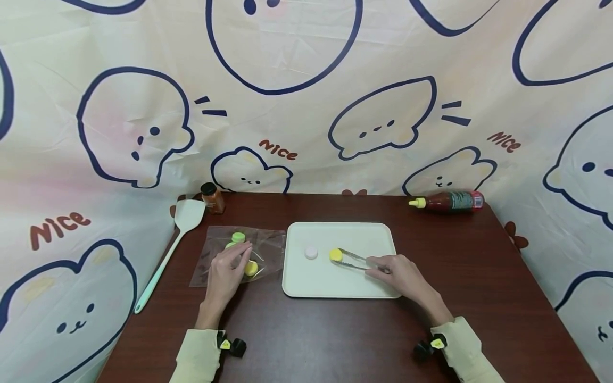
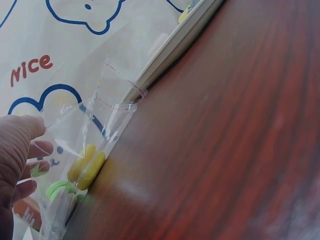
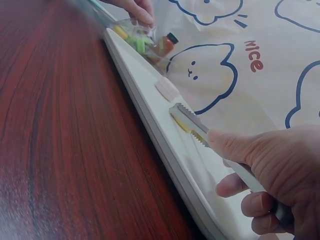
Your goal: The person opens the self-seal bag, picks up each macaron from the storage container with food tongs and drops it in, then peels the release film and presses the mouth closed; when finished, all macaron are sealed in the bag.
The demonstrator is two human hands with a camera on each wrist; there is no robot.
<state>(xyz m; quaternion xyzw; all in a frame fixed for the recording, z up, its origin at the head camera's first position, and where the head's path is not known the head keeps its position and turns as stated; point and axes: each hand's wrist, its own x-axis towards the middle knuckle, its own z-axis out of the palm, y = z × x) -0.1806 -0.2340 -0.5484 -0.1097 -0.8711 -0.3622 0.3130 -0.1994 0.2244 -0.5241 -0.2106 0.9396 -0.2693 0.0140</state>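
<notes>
I saw the left hand (image 1: 226, 271) pinching the clear bag (image 1: 273, 247) beneath it. The right hand (image 1: 401, 274) gripped metal tongs (image 1: 351, 265), their tips astride a yellow disc (image 1: 336, 255) on the white tray (image 1: 306, 281) between both hands.

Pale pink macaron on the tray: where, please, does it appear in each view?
Head: the pale pink macaron sits below centre.
Left wrist: the pale pink macaron is at upper middle, partly hidden.
Right wrist: the pale pink macaron is above centre.
Shared landmark: the white tray.
</notes>
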